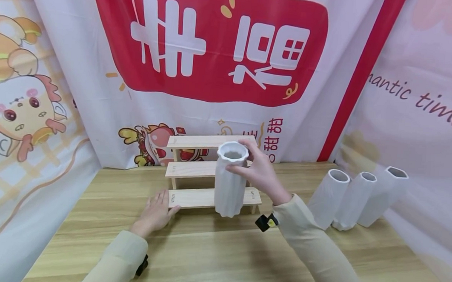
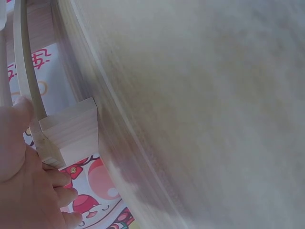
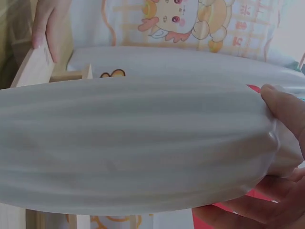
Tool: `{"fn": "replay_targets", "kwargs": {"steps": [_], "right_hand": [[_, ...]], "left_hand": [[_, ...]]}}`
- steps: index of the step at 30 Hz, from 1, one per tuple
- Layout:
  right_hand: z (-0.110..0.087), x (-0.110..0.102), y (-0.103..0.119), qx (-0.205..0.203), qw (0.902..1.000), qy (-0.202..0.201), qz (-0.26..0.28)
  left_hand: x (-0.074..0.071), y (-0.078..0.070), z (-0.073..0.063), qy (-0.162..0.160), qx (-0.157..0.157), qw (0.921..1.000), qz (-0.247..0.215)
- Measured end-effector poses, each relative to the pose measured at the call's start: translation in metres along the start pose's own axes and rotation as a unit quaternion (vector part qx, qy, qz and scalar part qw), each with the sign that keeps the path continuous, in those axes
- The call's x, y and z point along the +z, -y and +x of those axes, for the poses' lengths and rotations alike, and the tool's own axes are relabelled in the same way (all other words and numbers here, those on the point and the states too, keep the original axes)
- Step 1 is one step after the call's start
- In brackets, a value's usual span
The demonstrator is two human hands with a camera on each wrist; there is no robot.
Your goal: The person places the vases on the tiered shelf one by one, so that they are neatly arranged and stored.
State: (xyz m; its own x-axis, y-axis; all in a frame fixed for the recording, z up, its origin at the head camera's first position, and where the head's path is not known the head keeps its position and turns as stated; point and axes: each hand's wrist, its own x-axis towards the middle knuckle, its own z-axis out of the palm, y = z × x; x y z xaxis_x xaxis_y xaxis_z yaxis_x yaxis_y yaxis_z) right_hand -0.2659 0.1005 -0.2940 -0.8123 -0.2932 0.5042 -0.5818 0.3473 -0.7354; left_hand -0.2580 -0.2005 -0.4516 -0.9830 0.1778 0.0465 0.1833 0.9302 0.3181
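Observation:
My right hand (image 1: 259, 170) holds a white fluted vase (image 1: 229, 188) near its scalloped rim, thumb on one side and fingers on the other. The vase is upright in front of a three-tier wooden display stand (image 1: 190, 198), overlapping its shelves. In the right wrist view the vase (image 3: 133, 148) fills the middle, with my right hand (image 3: 271, 200) round its neck end. At the left end of the lowest shelf, my left hand (image 1: 155, 212) grips the board. The left wrist view shows my left hand (image 2: 33, 186) with thumb and fingers on either side of the board end.
Three more white vases stand at the right of the wooden table (image 1: 197, 258): a round-mouthed one (image 1: 326, 197), a slim one (image 1: 355, 203) and an angular one (image 1: 382, 198). A printed cloth backdrop (image 1: 215, 51) hangs behind, with more cloth along both sides.

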Motion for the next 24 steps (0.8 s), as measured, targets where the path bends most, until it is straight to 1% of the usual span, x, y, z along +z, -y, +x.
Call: {"fn": "replay_targets", "kwargs": {"steps": [4,10,18,24], "right_hand": [[0.004,0.010,0.001,0.005,1.0000,0.002,0.001],[0.010,0.023,0.002,0.002,1.0000,0.005,0.007],[0.017,0.039,0.004,0.000,0.9998,-0.003,-0.020],[0.023,0.051,0.005,-0.004,1.0000,0.005,-0.005]], "left_hand": [[0.002,0.001,0.001,-0.001,-0.002,1.0000,0.003],[0.003,0.002,0.002,-0.003,-0.005,1.0000,0.005],[0.002,0.000,0.000,0.002,-0.005,0.9999,0.011],[-0.001,-0.002,-0.001,0.002,-0.004,0.9999,0.011]]}}
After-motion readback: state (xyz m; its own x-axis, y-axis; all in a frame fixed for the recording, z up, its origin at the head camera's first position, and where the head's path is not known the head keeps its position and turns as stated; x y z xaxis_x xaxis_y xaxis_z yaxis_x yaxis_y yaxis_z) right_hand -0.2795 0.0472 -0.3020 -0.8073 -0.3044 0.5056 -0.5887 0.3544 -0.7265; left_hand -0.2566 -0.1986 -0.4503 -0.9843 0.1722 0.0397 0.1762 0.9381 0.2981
